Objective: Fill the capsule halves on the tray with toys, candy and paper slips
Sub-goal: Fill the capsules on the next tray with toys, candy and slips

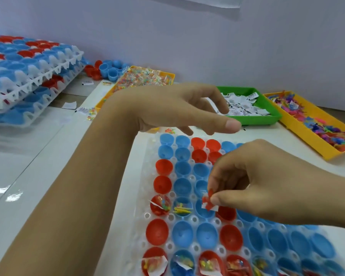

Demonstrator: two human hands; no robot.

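A clear tray (147,216) in front of me holds rows of red and blue capsule halves. The nearest row is filled with toys, candy and paper slips; two halves in the third row, a red one (160,205) and a blue one (182,208), are filled too. My right hand (257,182) pinches a small red toy with a white paper slip (208,204) just above a blue half (203,211). My left hand (179,110) hovers above the far end of the tray, fingers relaxed and holding nothing.
Behind the tray stand a yellow bin of wrapped candy (143,76), a green bin of paper slips (247,106) and a yellow bin of colourful toys (317,124). Stacked trays of capsule halves (28,76) lie at the far left. Loose capsule halves (108,69) sit by the wall.
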